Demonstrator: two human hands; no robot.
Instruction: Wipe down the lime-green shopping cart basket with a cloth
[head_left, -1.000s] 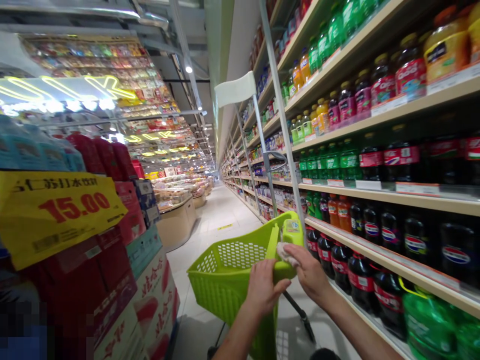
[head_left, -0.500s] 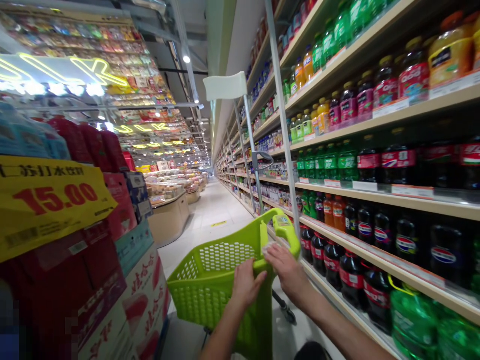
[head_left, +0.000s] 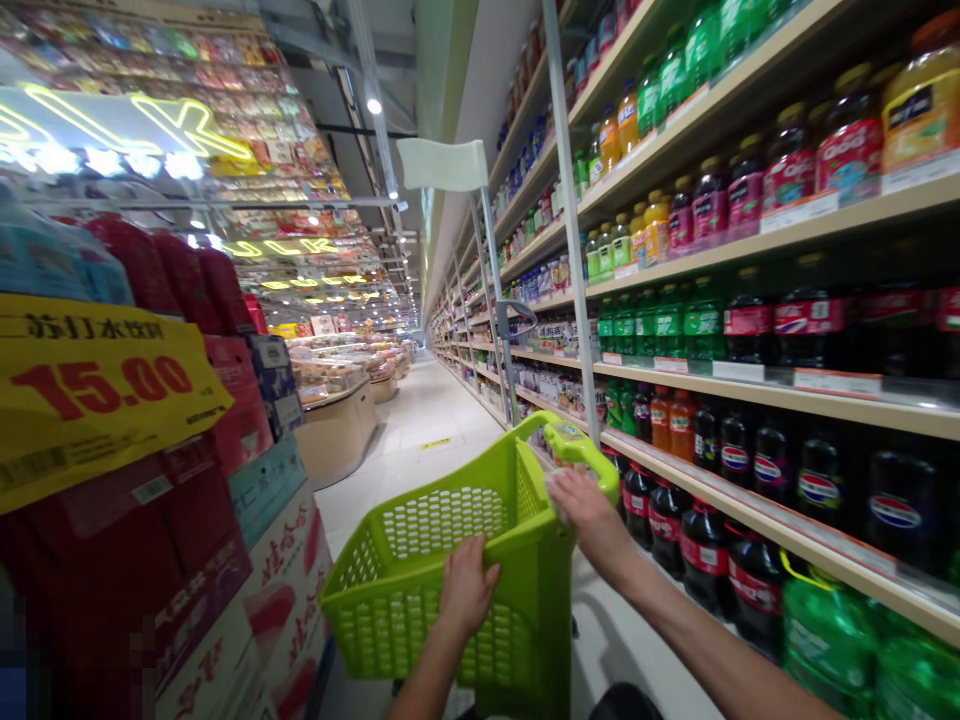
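A green plastic shopping cart (head_left: 480, 590) with slotted walls stands in front of me, its handle toward the right. My left hand (head_left: 466, 585) is closed over the cart's near rim, fingers hooked over the top edge. Near the handle, my right hand (head_left: 589, 515) grips the cart's right end, with something whitish under its fingers that is too small to make out. No items show in the visible part of the basket.
Shelves of drink bottles (head_left: 817, 490) line the right side. Stacked cartons (head_left: 277, 590) with a yellow price sign (head_left: 105, 390) rise close on the left. A metal pole with a white panel (head_left: 442, 165) stands ahead, and an aisle floor (head_left: 420, 420) runs beyond the cart.
The cart has turned slightly, its handle end shifting right. My left hand has slid left and down along the rim; my right hand has moved a little right with the cart.
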